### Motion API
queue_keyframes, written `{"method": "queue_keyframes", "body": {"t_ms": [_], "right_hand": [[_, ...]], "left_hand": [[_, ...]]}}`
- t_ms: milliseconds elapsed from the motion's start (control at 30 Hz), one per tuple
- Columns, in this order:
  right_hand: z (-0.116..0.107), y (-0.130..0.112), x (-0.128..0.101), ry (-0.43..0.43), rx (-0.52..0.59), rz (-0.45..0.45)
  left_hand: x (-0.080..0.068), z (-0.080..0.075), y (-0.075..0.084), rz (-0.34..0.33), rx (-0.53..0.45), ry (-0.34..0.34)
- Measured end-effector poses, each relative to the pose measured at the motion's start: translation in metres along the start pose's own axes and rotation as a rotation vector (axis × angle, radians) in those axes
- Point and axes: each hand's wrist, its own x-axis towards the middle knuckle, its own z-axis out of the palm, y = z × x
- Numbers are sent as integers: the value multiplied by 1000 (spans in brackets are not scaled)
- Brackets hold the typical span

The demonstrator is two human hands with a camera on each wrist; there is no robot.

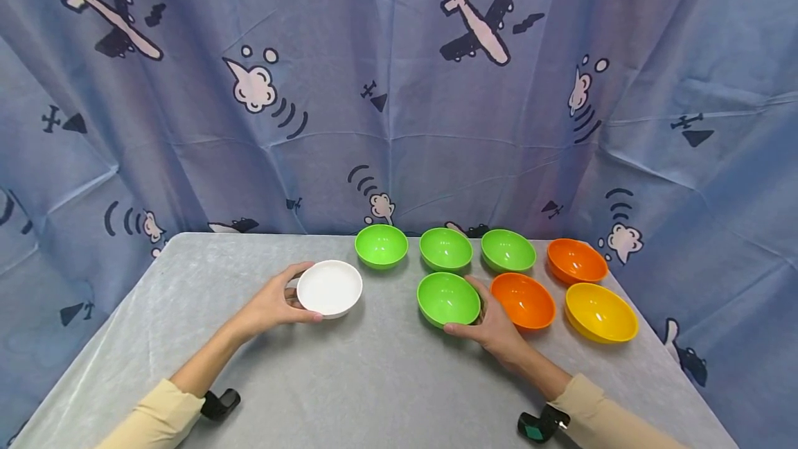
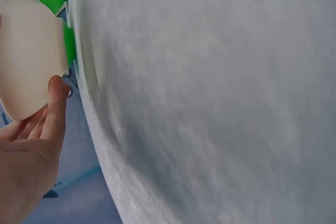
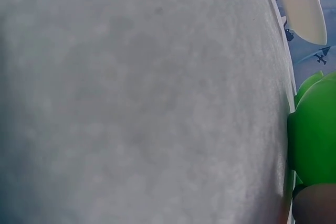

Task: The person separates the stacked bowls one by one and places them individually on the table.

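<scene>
My left hand (image 1: 274, 307) grips a white bowl (image 1: 330, 287) from its left side, thumb at the near edge and fingers behind. In the left wrist view the white bowl (image 2: 29, 56) shows from the side, with the thumb against it. To the right, a green bowl (image 1: 447, 299) in the front row is held by my right hand (image 1: 495, 328). The thumb lies at its near side and the fingers wrap its right side. Only part of this green bowl (image 3: 317, 129) and a fingertip show in the right wrist view.
Behind stand three more green bowls, at left (image 1: 381, 247), middle (image 1: 445, 249) and right (image 1: 508, 251). An orange bowl (image 1: 522, 301) sits just right of my right hand, with another orange bowl (image 1: 576, 260) and a yellow bowl (image 1: 601, 313) beyond. A blue curtain (image 1: 399, 89) hangs behind the grey-covered table (image 1: 374, 386).
</scene>
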Motion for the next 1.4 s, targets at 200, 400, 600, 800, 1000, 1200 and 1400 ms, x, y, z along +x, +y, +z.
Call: {"method": "queue_keyframes", "body": {"t_ms": [200,400,600,800,1000,1200,1400], "right_hand": [[0,0,-1,-3,-20,-1],[0,-1,-2,3,-56,-2],[0,-3,-2,1,-87,-6],[-1,-2,-2,-11,-97,-8],[-1,-2,-2,-13,-100,-7],[-1,-2,-1,-20,-92,-13],[-1,0,-2,-19,-79,-18]], "left_hand": [[6,14,2,28,-14,-15],[15,30,3,57,30,-16],[22,45,3,75,54,-10],[26,61,1,108,80,6],[29,75,2,99,80,13],[33,80,0,92,91,24],[35,83,-1,105,88,5]]}}
